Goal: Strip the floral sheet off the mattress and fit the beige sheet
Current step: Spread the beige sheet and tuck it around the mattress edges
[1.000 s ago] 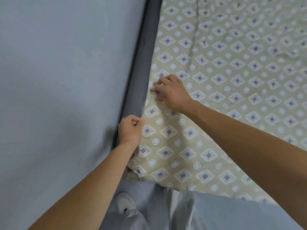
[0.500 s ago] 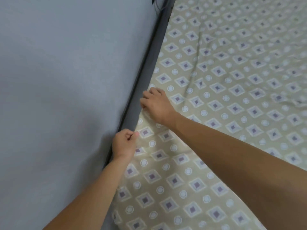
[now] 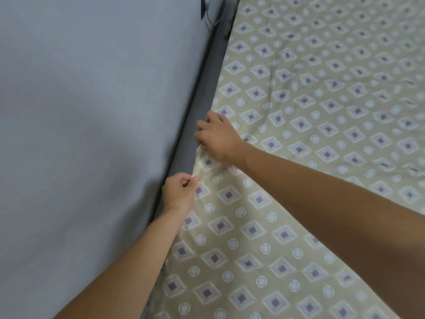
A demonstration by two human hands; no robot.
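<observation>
Both hands' grips pinch the beige diamond-and-circle patterned cotton sheet: left hand just below right hand. Edge tucking remains beyond them.

A: What carries everything here?

B: A bed; only its dark grey edge shows, a narrow strip running alongside the pale blue wall.

A: And what lies on the bed?

B: A beige sheet printed with diamonds and small rings. It spreads over the whole top, away from the wall. Its border nearest the wall is gathered up into a small raised fold, and shallow creases run across it farther off.
</observation>
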